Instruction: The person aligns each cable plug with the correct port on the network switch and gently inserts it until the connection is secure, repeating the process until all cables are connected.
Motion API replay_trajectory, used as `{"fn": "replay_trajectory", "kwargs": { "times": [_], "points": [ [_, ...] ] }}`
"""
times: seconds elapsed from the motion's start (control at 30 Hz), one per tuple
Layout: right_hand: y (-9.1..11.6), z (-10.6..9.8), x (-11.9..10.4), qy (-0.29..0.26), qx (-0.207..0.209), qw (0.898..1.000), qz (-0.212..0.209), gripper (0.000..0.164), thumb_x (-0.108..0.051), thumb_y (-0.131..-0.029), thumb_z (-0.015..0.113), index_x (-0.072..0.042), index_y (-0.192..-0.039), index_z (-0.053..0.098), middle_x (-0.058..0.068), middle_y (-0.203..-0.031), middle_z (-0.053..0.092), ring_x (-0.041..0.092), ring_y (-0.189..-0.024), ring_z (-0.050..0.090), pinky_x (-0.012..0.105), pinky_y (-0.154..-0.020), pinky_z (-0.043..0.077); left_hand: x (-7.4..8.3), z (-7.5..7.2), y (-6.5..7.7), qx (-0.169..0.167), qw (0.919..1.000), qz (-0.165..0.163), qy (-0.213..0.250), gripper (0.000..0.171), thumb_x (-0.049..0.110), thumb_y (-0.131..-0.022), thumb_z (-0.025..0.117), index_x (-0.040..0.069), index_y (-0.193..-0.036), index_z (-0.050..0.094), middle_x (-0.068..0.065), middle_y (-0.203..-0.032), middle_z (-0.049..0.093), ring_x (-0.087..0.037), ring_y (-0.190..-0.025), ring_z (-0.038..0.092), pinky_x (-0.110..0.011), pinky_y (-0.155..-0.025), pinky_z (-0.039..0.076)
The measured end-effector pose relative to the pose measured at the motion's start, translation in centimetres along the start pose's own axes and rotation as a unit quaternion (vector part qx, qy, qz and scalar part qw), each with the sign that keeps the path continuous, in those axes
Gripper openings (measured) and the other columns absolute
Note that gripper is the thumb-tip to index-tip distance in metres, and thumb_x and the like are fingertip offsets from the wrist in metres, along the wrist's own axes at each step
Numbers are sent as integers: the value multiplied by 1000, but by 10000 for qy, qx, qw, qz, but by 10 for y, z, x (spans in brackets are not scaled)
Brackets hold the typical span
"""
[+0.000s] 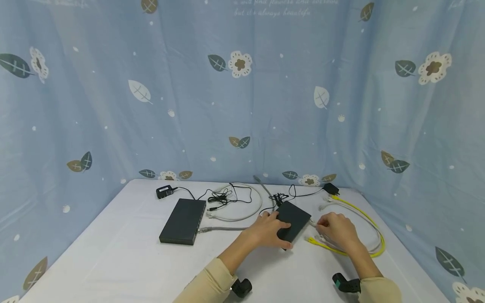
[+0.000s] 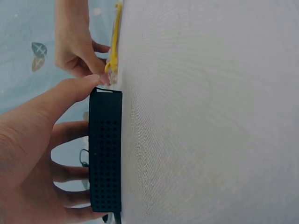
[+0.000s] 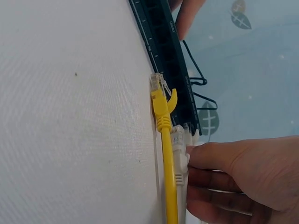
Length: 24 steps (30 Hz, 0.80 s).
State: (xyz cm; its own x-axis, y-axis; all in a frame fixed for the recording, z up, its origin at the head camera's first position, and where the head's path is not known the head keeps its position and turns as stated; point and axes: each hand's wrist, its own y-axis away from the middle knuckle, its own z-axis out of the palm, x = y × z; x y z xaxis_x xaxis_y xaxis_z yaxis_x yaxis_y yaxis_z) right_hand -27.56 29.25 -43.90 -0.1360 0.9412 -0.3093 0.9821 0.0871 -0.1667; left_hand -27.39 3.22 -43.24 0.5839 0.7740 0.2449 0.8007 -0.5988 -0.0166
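Note:
My left hand [image 1: 266, 230] holds a small black network switch [image 1: 294, 219], its fingers over the top and left side and its thumb at the near end. Beside the switch's right side, my right hand [image 1: 338, 229] pinches the plug end of a white network cable [image 3: 186, 161]. In the right wrist view that plug is right at the end of the row of ports. A yellow network cable [image 3: 163, 116] lies alongside, its clear plug overlapping the ports in this view. The left wrist view shows the switch's perforated side [image 2: 106, 158], close over the table.
A larger black switch [image 1: 183, 221] lies to the left, with a grey cable [image 1: 223, 229] at its port side. Black power adapters [image 1: 164, 192] with bundled cords and a looped white cable [image 1: 257, 210] lie behind. Blue printed curtains [image 1: 242, 105] surround the white table [image 1: 113, 252].

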Motion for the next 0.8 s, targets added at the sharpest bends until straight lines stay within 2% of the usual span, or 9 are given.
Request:
{"fn": "replay_trajectory", "kwargs": {
  "times": [0.2, 0.4, 0.8],
  "points": [
    [-1, 2, -1, -22, 59, 10000, -31, 9, -18, -84, 76, -10, -85, 77, -3, -73, 70, 11, -65, 59, 33, -60, 50, -1, 0, 0, 20, 9998, 100, -163, 65, 65, -81, 68, 39, -139, 55, -11, -154, 40, -37, -132, 44, -53, -108, 39],
    [-2, 3, -3, -56, 200, 9996, -188, 9, -18, -86, 74, -10, -83, 76, -5, -69, 66, 10, -61, 54, 29, -55, 44, 0, -1, 0, 27, 9995, 86, -305, 63, 62, -82, 69, 38, -138, 56, -13, -151, 42, -39, -129, 45, -56, -106, 40],
    [0, 5, -1, 14, 403, 9984, -393, 7, -16, -87, 73, -10, -83, 75, -4, -68, 63, 10, -58, 51, 28, -53, 41, 5, 2, -4, 142, 9972, 181, -714, 62, 62, -81, 67, 37, -137, 57, -13, -140, 51, -36, -117, 50, -56, -98, 45]
  ]
}}
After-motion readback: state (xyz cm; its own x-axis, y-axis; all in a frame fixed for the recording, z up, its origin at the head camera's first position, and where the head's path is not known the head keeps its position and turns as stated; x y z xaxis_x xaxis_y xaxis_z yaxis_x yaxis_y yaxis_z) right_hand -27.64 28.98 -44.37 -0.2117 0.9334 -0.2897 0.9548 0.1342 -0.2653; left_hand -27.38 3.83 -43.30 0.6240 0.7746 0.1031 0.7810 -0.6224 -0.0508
